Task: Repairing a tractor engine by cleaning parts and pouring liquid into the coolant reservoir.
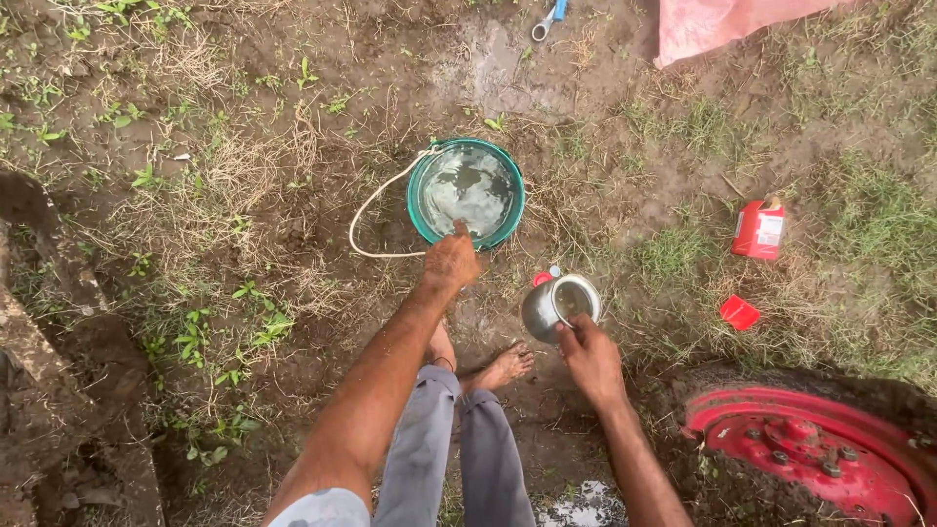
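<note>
Right hand (590,359) grip round steel pot (559,304), left hand (451,261) (fingers curled) on round green bucket (466,192) rim

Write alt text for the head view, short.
Seen from above, a person standing barefoot on muddy, patchy grass grips the rim of a green bucket of water with the left hand and holds a metal jug in the right hand. A red can, a red cap and a red wheel rim lie to the right.

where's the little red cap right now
In the head view the red cap lies on the grass to the right, below the red can and above the red wheel, right of the metal cup.
</note>
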